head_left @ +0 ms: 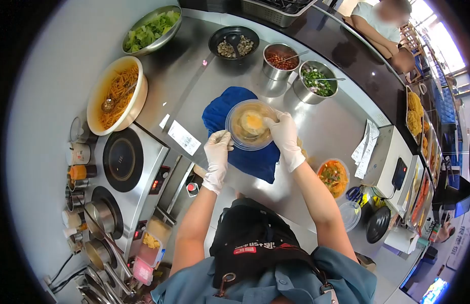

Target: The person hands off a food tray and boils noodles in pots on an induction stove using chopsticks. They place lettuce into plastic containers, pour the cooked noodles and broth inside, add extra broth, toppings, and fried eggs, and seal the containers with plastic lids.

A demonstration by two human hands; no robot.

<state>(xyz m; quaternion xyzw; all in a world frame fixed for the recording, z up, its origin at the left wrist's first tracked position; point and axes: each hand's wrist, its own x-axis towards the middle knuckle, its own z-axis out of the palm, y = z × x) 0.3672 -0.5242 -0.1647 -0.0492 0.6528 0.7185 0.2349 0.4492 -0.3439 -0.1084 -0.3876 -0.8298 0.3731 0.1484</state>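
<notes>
A clear round container point(239, 112) with a fried or poached egg point(253, 120) showing in it is over a blue cloth point(255, 164) on the steel counter. My left hand point(218, 147), in a white glove, has its fingers closed at the container's left rim. At the right rim, my right hand point(284, 133), also gloved, grips the container with the thumb over its top. Whether a lid covers it is hard to tell. To the lower right stands a tub of red soup with greens point(333, 178).
Behind are a black bowl point(214, 40) and metal pots of red point(277, 71) and green point(311, 96) toppings. Left: a carrot bowl point(140, 96), lettuce bowl point(174, 30) and hotplates point(122, 159). Right: a printer-like box point(387, 157), scissors point(353, 194). A seated person point(377, 28) is beyond the ledge.
</notes>
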